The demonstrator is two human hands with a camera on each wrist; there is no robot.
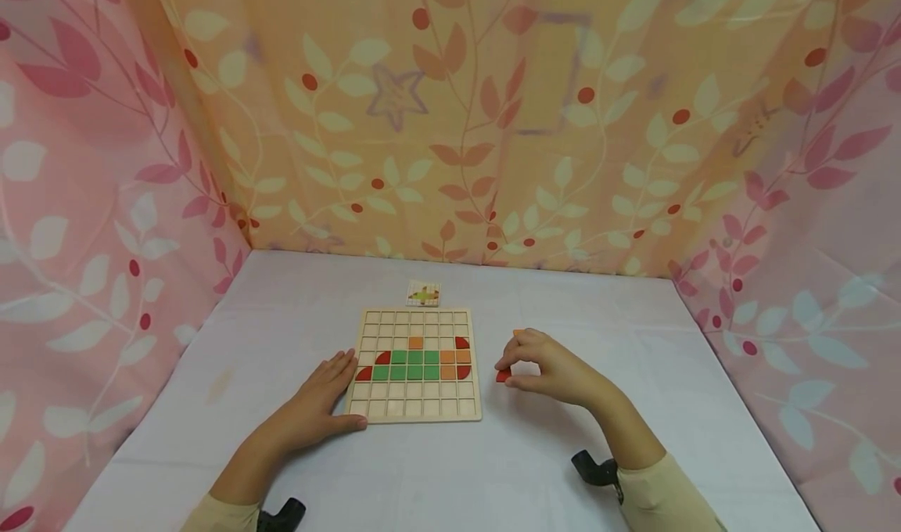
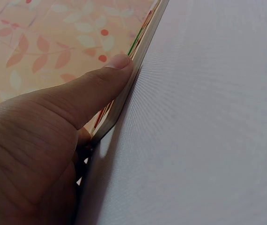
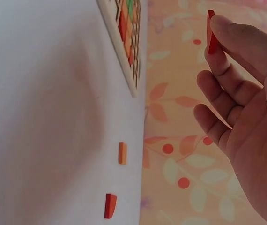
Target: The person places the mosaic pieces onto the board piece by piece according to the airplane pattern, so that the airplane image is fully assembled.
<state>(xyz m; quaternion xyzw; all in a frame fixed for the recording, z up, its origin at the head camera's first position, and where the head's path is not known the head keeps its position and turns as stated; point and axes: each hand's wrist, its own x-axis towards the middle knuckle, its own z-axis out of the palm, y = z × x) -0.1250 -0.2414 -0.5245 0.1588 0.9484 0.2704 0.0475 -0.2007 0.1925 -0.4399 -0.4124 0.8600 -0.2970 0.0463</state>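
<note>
A wooden grid board (image 1: 415, 407) lies on the white table with green square tiles (image 1: 415, 364), orange square tiles (image 1: 416, 343) and red quarter-round tiles (image 1: 383, 357) set in some cells. My left hand (image 1: 318, 395) rests along the board's left edge, fingers extended; in the left wrist view its thumb (image 2: 93, 86) touches the board's rim (image 2: 110, 122). To the right of the board, raised off the table, my right hand (image 1: 556, 369) pinches a red tile (image 3: 211, 32) between thumb and index finger. Its exact outline is hard to tell, as it shows nearly edge-on.
Past the board's far edge lies a small picture card (image 1: 424, 294). An orange tile (image 3: 122, 153) and another red tile (image 3: 110, 206) lie loose on the table at the right. Patterned cloth (image 1: 450, 125) walls in the table's back and sides.
</note>
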